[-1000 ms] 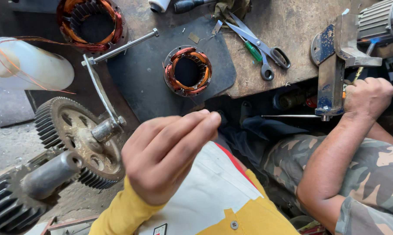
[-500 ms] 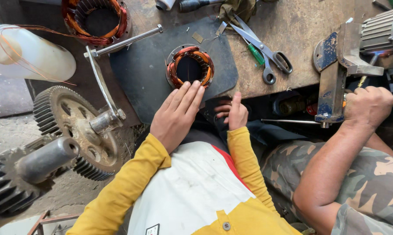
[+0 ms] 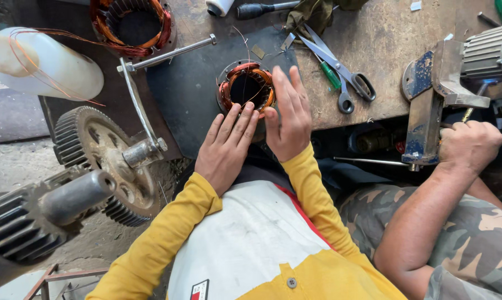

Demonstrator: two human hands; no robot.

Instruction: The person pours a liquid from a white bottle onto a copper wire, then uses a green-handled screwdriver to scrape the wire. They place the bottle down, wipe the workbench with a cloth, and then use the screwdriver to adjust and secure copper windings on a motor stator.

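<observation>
A small motor stator (image 3: pixel 245 87) with copper windings lies on a dark mat (image 3: pixel 192 89) on the workbench. My left hand (image 3: pixel 225 145) reaches toward it, fingers straight, tips touching its near edge. My right hand (image 3: pixel 287 115) lies flat beside it on the right, fingers spread and empty, thumb against the stator's lower rim. Both arms wear yellow sleeves.
Scissors (image 3: pixel 340 75) and a green screwdriver (image 3: pixel 330 75) lie right of the mat. A larger stator (image 3: pixel 131 25) sits at top left, near a white jug (image 3: pixel 40 64). A winding machine with gear wheels (image 3: pixel 98 161) stands left. Another person's hand (image 3: pixel 468 147) grips a vise (image 3: pixel 428 105).
Both my hands have moved forward to the small stator. One second ago only my left hand showed, fingers pinched, close to the camera.
</observation>
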